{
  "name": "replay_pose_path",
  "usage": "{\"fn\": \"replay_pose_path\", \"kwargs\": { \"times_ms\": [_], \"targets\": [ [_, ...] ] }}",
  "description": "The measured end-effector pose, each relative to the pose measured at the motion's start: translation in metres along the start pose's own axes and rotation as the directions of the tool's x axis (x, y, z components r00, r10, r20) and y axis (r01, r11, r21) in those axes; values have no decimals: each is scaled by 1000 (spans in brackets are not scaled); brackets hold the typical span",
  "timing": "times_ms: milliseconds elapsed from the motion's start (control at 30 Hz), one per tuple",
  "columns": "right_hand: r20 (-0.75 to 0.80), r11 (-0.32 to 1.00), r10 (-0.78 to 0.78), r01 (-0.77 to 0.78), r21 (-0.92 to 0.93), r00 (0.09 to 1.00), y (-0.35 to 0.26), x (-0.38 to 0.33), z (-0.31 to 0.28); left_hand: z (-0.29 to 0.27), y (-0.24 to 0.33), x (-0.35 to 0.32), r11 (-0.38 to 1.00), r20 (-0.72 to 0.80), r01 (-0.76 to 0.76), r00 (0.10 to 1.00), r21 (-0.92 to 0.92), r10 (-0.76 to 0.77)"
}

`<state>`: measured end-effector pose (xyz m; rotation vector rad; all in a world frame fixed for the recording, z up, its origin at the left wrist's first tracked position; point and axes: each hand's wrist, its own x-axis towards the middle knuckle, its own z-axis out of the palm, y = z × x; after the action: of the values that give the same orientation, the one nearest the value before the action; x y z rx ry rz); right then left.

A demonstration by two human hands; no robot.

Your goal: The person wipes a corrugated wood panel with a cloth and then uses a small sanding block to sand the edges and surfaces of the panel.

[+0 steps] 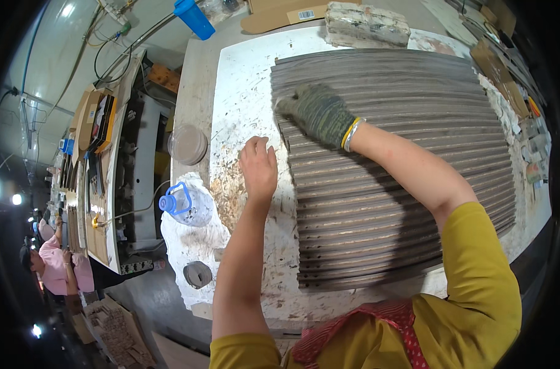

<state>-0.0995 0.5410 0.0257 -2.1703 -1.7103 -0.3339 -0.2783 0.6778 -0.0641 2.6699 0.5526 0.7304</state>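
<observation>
A ribbed grey-brown panel (403, 184), made up of many long parallel strips, lies flat on a stained white board (243, 80). My right hand (320, 114) wears a dark green knit glove and is at the panel's upper left edge. Its fingers are curled in and slightly blurred; whatever they hold, if anything, is hidden. My bare left hand (259, 169) rests on the white board just left of the panel, fingers a little apart with nothing in them. Brown crumbs and shavings (227, 190) are scattered beside it.
Left of the board are a clear bottle with blue handle (190, 206), a round tub (189, 145) and a grey disc (197, 275). A worn block (367, 26) and blue cup (194, 19) stand at the back. Another person (57, 264) works at the far-left bench.
</observation>
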Motion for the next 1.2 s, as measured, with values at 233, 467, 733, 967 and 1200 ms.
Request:
{"fn": "replay_pose_path", "kwargs": {
  "times_ms": [233,467,733,967,1200],
  "targets": [
    [43,994,-88,90,-62,995,0,-2,5,-2,1,1,999,61,47,997,17,-48],
    [10,996,-74,74,-55,997,5,-8,-9,-2,2,1,998,79,62,995,31,-64],
    [-37,996,3,0,87,999,-20,-8,7,2,-3,1,998,51,54,997,17,-54],
    [-104,985,145,-153,-76,984,49,-90,-13,2,-5,1,1000,47,29,998,11,-30],
    [-104,790,422,-422,-445,901,95,-177,-128,3,-6,1,999,29,-10,1000,48,9]
  ]
}}
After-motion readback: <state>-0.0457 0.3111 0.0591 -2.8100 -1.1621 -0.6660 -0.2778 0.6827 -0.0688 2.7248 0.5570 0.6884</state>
